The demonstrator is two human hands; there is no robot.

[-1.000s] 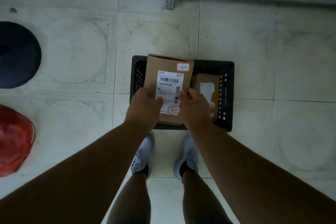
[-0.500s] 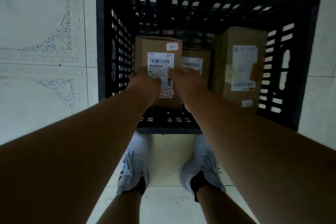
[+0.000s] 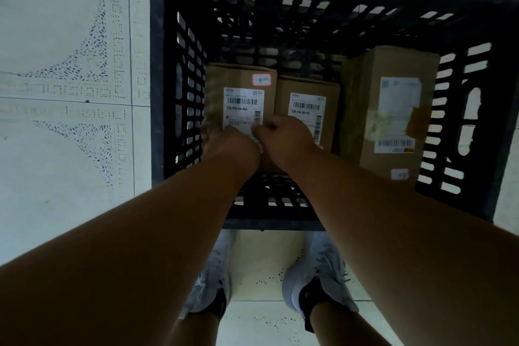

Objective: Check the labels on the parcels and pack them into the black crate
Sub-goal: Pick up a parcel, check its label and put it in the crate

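A black slatted crate (image 3: 158,70) stands on the tiled floor right below me. Inside, at its left, lies a brown parcel (image 3: 238,84) with a white barcode label and a small red-edged sticker. My left hand (image 3: 224,143) grips its near left edge and my right hand (image 3: 283,137) grips its near right edge, both deep in the crate. A second, lower brown parcel (image 3: 307,98) with a barcode label sits just to the right. A taller parcel (image 3: 393,109) with a worn label and brown tape stands against the right wall.
Pale floor tiles (image 3: 70,93) surround the crate. My two feet in grey shoes (image 3: 210,284) stand just in front of the crate's near wall. The far half of the crate floor shows no parcels.
I have bent down from standing over the crate. Both hands have lowered the parcel from above the rim down into the left side of the crate, beside the middle parcel.
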